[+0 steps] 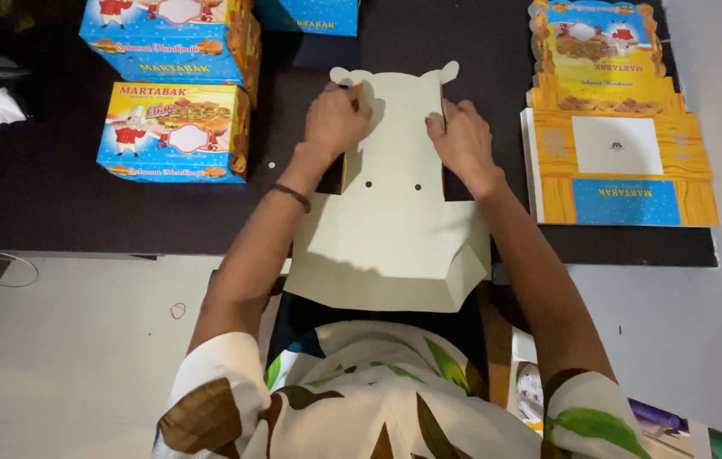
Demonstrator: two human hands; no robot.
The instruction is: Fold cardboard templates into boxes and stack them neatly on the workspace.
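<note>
Folding a flat cardboard box blank on a dark tabletop.

Pressing down with both hands, the person works the upper part of the pale cardboard blank: the left hand has its fingers bunched together on the left side flap, and the right hand lies with fingers flat and close along the right flap. The blank lies plain side up, its near end hanging over the tabletop edge toward the lap. Judging by this, the side creases are being formed; raising those walls evenly would call for matched pressure. Finished printed boxes stand to the left, a stack of flat printed blanks to the right.
</note>
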